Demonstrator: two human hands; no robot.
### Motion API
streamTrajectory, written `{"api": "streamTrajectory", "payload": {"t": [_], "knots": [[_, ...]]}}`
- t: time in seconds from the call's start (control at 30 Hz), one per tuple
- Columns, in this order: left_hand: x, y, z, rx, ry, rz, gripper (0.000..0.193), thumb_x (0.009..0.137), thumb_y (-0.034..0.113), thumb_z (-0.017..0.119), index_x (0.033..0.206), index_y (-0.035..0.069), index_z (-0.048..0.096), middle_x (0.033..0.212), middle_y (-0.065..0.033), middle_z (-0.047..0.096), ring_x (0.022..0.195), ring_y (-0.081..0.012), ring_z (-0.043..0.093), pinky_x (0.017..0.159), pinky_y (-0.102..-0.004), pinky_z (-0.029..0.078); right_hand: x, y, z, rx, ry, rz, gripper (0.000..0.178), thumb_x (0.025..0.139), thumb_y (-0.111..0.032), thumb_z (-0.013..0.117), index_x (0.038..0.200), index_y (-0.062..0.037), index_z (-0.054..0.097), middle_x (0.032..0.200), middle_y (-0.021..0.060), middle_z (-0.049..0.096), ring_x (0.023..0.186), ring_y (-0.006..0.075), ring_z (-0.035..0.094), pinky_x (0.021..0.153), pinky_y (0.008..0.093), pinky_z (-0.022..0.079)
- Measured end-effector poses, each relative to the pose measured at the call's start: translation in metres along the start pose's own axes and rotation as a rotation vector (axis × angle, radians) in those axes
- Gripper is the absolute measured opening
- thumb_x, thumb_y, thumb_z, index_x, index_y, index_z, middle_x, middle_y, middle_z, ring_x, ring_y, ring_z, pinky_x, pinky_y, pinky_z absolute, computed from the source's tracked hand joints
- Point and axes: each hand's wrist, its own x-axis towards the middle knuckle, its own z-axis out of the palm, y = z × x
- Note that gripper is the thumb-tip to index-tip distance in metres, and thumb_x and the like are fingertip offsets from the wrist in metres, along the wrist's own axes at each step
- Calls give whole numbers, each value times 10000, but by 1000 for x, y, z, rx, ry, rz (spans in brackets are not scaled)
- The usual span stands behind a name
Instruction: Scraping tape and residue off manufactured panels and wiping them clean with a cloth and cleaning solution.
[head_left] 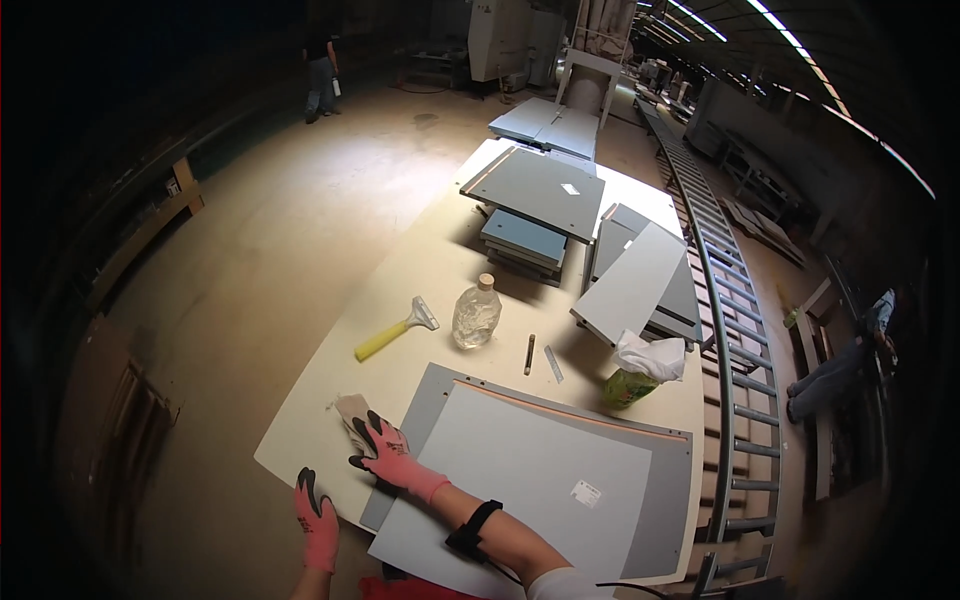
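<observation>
R fingers (374, 421) on rag (351, 405), grip unclear, L fingers (306, 477) spread, clear btl (476, 320), green cont. (627, 392) w/ wad (650, 358)

No words can be read: the white label (587, 494) on the near grey panel (535, 450), the white sticker (570, 189) on the far dark panel (525, 185) and the glove print (394, 449) (mere dark specks) are too small.

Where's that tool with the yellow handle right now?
In the head view, the yellow-handled tool lies left of centre on the pale table, just left of the clear bottle and beyond the person's gloved right hand.
</observation>
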Motion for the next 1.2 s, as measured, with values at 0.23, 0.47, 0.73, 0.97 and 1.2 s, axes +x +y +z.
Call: {"api": "streamTrajectory", "payload": {"t": [0.23,0.47,0.73,0.97,1.2], "knots": [[9,-42,49,26,-42,49,545,803,16,510,1320,-47,352,1347,-191,403,1267,-313,368,1064,-376,270,-20,3,-121,-406,186,81,813,683,-324,727,1345,-56,338,1366,226,296,1271,392,281,1067,491,212],[16,23,18,-37,-130,31,460,877,72,473,1304,-72,382,1338,-223,407,1240,-324,391,1038,-383,310,-120,114,-340,-1259,456,670,828,671,-350,732,1345,-77,336,1362,201,334,1296,364,277,1067,526,155],[47,67,68,-37,-177,343,413,886,41,466,1279,-74,413,1308,-218,444,1219,-324,418,1031,-366,326,-143,198,-384,-1051,424,554,516,743,-263,646,1194,-63,496,1284,154,461,1228,316,390,1058,471,248],[57,137,89,-260,-291,286,476,728,-20,520,1203,-39,489,1216,-188,515,1151,-321,483,993,-368,356,-117,98,-413,635,1051,165,253,843,-194,580,959,30,604,679,54,582,594,115,492,599,279,426],[125,167,58,-1149,-1053,-3,659,876,307,558,1380,-28,299,1394,-122,388,1293,-200,362,1074,-325,282,-61,-12,-275,1453,281,267,260,903,-114,532,1128,15,536,991,83,624,856,201,626,748,295,516]]}}
